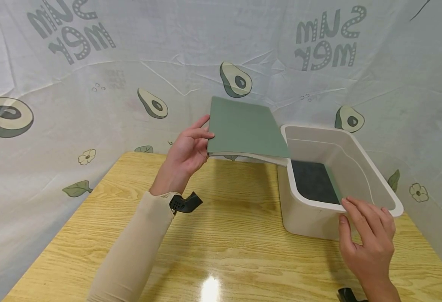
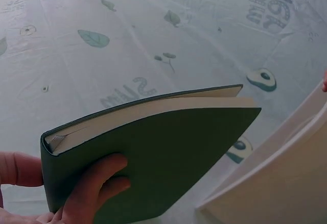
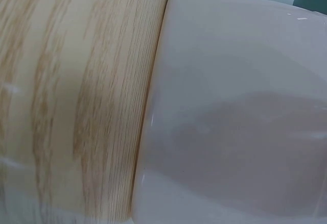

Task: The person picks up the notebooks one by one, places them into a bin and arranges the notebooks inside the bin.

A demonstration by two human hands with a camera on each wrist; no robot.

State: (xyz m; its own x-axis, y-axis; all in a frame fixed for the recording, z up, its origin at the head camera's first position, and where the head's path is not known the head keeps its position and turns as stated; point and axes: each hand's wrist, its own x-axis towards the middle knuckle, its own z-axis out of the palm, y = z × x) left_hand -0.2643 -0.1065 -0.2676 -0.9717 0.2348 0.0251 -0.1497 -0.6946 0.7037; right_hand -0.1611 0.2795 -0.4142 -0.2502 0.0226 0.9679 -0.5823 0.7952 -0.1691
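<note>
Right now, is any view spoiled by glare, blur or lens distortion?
Head view: a bright glare spot on the table near the bottom edge, and wide-angle bending at the sides. Left wrist view: sharp on the green book. Right wrist view: soft and smeared across the wood grain and the white bin.

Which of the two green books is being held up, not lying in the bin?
The lighter green book, gripped by the left hand above the table beside the white bin. The darker book lies flat on the bin's floor.
</note>
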